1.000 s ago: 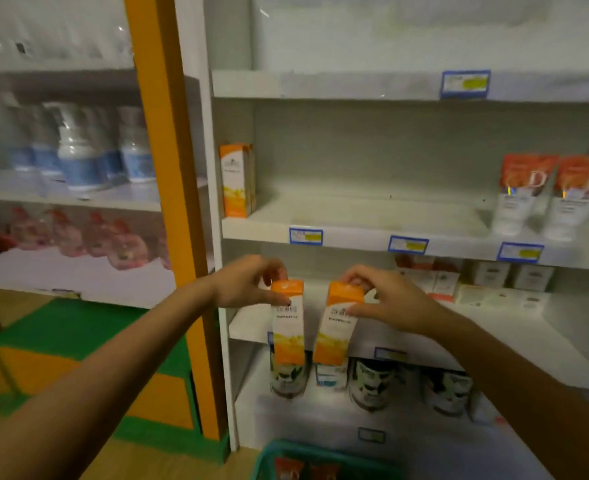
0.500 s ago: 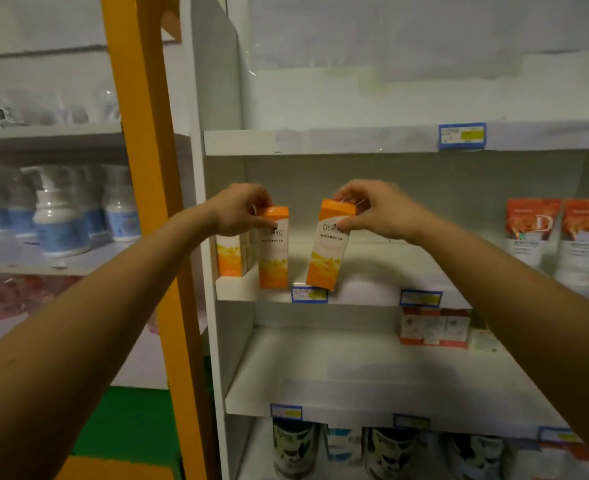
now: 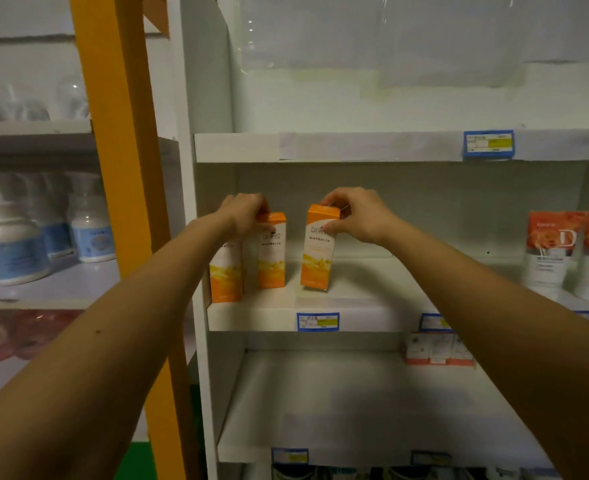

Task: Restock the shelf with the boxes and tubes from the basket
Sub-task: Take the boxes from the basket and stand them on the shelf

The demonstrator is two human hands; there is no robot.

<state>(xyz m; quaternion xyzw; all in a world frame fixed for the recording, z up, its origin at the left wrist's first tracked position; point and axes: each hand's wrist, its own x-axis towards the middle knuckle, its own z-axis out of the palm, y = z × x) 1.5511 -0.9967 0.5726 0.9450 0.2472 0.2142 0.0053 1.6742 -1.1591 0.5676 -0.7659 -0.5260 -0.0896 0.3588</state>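
Note:
Both of my hands hold an orange-and-white box by its top over the white middle shelf [image 3: 372, 306]. My left hand [image 3: 243, 213] grips the left box [image 3: 271, 258], which stands upright on the shelf beside another box of the same kind [image 3: 225, 275] at the shelf's left end. My right hand [image 3: 352, 214] grips the right box [image 3: 317, 254], slightly tilted, its lower edge at the shelf surface. The basket is out of view.
Orange-capped white tubes [image 3: 547, 254] stand at the right of the same shelf. Small boxes [image 3: 438, 349] sit on the shelf below. An orange post [image 3: 123, 168] and a side shelf with white bottles [image 3: 9, 244] are to the left. Blue price tags [image 3: 317, 322] line the shelf edges.
Both hands rose from below the middle shelf and carried the two boxes up and into it. The view tilted upward and the basket dropped out of sight.

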